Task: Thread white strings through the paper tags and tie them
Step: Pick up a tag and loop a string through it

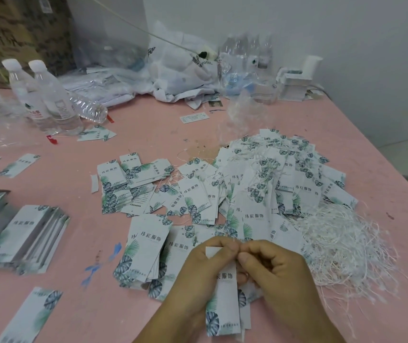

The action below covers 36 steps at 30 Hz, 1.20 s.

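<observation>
Dozens of strung tags (267, 184) lie beyond my hands; unstrung stacks (146, 251) remain leftward. Left hand (198, 276) grips one tag (225, 293); right hand (272, 268) pinches at its top, string unseen.

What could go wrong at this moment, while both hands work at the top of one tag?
1. The left hand grips the held tag while the right hand pinches at its top edge; the string there is too fine to see and may slip out.
2. The loose strings lie tangled, so pulling one may drag others.
3. The finished tags lie beside the unthreaded stack; they may get mixed.
</observation>
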{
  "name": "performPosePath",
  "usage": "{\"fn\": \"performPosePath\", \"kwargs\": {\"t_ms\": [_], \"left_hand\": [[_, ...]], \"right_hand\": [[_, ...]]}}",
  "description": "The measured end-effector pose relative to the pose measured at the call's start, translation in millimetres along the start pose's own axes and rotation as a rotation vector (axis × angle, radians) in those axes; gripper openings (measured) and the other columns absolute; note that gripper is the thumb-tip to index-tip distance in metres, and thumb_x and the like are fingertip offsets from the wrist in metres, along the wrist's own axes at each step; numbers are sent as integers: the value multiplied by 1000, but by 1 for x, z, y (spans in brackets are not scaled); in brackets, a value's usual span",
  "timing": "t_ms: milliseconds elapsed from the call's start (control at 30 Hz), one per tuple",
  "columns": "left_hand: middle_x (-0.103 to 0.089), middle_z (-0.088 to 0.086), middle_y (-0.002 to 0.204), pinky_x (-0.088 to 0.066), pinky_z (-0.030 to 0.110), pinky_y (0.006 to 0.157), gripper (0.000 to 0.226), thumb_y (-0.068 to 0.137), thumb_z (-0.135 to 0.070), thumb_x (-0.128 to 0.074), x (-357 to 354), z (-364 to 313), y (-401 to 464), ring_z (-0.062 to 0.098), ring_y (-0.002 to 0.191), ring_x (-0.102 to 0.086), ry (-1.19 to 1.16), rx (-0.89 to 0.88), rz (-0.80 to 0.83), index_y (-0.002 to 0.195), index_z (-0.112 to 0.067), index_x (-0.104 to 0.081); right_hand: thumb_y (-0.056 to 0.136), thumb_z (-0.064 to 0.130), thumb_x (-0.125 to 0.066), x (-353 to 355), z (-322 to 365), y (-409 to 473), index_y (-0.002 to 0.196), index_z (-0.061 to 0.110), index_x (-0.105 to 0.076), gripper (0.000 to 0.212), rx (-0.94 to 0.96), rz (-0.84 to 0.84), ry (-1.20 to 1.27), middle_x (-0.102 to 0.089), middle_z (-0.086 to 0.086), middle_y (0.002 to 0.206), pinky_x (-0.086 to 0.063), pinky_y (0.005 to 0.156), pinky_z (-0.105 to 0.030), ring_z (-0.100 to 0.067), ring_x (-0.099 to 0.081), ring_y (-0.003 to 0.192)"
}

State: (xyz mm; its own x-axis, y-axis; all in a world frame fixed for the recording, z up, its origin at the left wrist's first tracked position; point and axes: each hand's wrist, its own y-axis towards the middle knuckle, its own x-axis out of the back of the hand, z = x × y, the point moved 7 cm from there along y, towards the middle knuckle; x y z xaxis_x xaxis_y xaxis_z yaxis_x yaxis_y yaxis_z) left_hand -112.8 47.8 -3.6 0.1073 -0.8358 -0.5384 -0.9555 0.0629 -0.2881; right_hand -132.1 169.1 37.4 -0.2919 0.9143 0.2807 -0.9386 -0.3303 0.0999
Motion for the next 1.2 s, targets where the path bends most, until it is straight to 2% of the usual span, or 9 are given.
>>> {"fn": "performPosePath", "kwargs": {"t_ms": [133,467,633,800,867,900,933,1000,1200], "left_hand": [[-65,17,66,-52,29,52,13,75,-19,-76,4,-5,2,23,52,-61,-67,-57,-28,79,-9,-70],[-58,17,66,-50,29,48,14,75,-22,-71,23,-17,9,23,50,-56,-187,-124,-161,80,-10,-68],[-59,17,67,-50,32,53,17,73,-24,-74,28,-16,9,24,50,-57,-197,-131,-188,76,-9,-67],[-60,17,67,-49,33,58,14,77,-22,-73,33,-16,9,24,50,-57,-203,-131,-244,76,-9,-67],[-59,18,68,-49,33,58,13,80,-19,-70,34,-17,8,25,51,-57,-212,-133,-273,78,-7,-65],[-59,18,69,-49,34,60,13,82,-17,-69,34,-17,8,25,52,-56,-220,-133,-287,81,-5,-64],[-58,19,70,-49,36,61,13,85,-15,-68,34,-18,8,26,53,-56,-226,-133,-301,84,-4,-63],[-58,19,69,-51,35,60,13,86,-14,-67,34,-19,6,26,54,-55,-216,-133,-325,84,-1,-62],[-58,18,71,-53,32,54,12,90,-10,-64,34,-21,4,26,58,-54,-208,-116,-370,84,0,-60]], "right_hand": [[86,11,-70,2,-7,3,91,32,-75,22,-48,24,140,-72,-3,67,-51,54,-19,-9,-63,55],[74,18,-79,4,-9,3,85,4,-72,19,-255,438,869,-58,-5,53,-41,40,-16,-9,-51,40],[100,-8,-28,3,4,4,118,-14,-54,32,-235,487,1297,-67,-26,100,-56,78,-29,-29,-69,88],[100,-11,-13,18,-8,7,134,-19,-38,43,-286,223,1302,-51,-38,128,-46,102,-40,-42,-55,119],[99,-9,-34,12,-3,11,126,-17,-51,33,-279,271,1354,-60,-37,115,-55,91,-37,-39,-64,106],[89,-3,-62,6,-3,12,113,-12,-64,25,-282,309,1341,-67,-32,99,-60,75,-31,-32,-71,89],[66,5,-87,12,-11,13,94,-4,-74,32,-298,210,1258,-71,-24,80,-59,58,-25,-24,-72,69],[30,16,-101,21,-17,12,70,6,-76,48,-307,64,1103,-66,-12,60,-52,41,-19,-15,-64,47],[44,23,-98,26,-16,21,71,13,-71,39,-202,-25,1069,-63,-5,75,-55,60,-27,-16,-61,69]]}}
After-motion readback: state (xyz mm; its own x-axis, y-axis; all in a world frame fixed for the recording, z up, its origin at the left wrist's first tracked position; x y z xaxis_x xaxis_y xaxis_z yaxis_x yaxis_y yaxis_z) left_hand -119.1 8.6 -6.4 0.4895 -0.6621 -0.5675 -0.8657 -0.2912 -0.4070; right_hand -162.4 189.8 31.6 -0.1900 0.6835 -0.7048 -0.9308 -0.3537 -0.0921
